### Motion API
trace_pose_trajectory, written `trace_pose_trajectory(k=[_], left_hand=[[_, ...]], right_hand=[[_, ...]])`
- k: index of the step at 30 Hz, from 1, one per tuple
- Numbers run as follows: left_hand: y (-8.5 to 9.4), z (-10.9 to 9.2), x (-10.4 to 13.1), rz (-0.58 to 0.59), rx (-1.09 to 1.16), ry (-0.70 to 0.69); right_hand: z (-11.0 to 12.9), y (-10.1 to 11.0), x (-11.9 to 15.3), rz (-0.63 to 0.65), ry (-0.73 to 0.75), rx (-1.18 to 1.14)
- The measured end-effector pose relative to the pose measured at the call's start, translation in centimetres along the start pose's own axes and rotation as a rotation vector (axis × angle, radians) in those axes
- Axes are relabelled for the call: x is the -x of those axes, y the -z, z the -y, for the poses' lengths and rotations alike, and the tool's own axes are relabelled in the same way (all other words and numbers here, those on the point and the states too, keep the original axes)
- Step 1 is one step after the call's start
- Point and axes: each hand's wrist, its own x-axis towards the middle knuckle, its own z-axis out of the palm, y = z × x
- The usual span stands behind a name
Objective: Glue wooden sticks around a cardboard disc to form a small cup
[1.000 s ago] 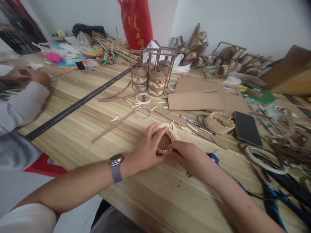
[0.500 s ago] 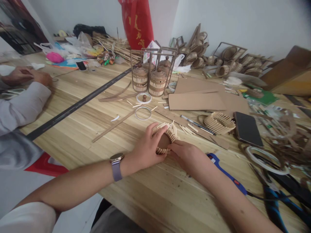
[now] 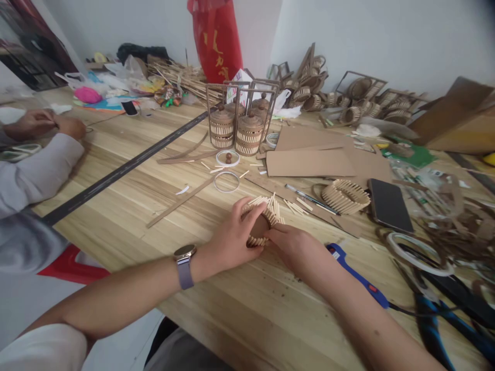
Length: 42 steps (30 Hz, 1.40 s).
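Observation:
A small round basket (image 3: 260, 229) of short wooden sticks around a brown disc lies on the table between my hands. My left hand (image 3: 236, 232), with a watch at its wrist, curves around its left side, fingers over the far rim and thumb at the near rim. At the right rim, the fingertips of my right hand (image 3: 290, 245) are pressed together; whether a stick is in them is hidden. Loose wooden sticks (image 3: 274, 206) lie just behind the basket. Farther right stands a second stick ring (image 3: 345, 197), beside a pen (image 3: 309, 197).
A blue glue gun (image 3: 358, 275), pliers (image 3: 429, 309) and a black phone (image 3: 390, 205) lie to the right. Cardboard sheets (image 3: 309, 162) and lidded stick baskets in frames (image 3: 248, 135) stand farther back. At the left, a co-worker's hands (image 3: 50, 123) rest over the table.
My view has shifted slightly, so the things on the right appear a little farther left. Both hands stay at the basket in nearly the same pose.

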Motion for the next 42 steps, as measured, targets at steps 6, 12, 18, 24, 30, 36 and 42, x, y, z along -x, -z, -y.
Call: trace_pose_trajectory(k=[6, 12, 18, 24, 30, 36, 42], left_hand=[[0.2, 0.0, 0.0, 0.021, 0.018, -0.011], [0.3, 0.0, 0.0, 0.031, 0.019, -0.012], [0.1, 0.2, 0.0, 0.043, 0.051, -0.036], [0.1, 0.1, -0.1, 0.026, 0.019, 0.007], [0.5, 0.2, -0.3, 0.043, 0.050, 0.011], [0.9, 0.4, -0.3, 0.052, 0.052, 0.034], [0.8, 0.0, -0.3, -0.003, 0.022, 0.029]], right_hand=[[0.2, 0.0, 0.0, 0.011, -0.011, 0.019], [0.0, -0.2, -0.1, 0.021, -0.003, 0.005], [0.1, -0.1, 0.0, 0.016, -0.008, 0.021], [0.3, 0.2, -0.2, 0.044, -0.014, 0.038], [0.8, 2.3, 0.7, 0.020, -0.061, 0.032], [-0.6, 5.2, 3.7, 0.020, -0.160, -0.084], [-6.5, 3.4, 9.7, -0.024, -0.391, -0.238]])
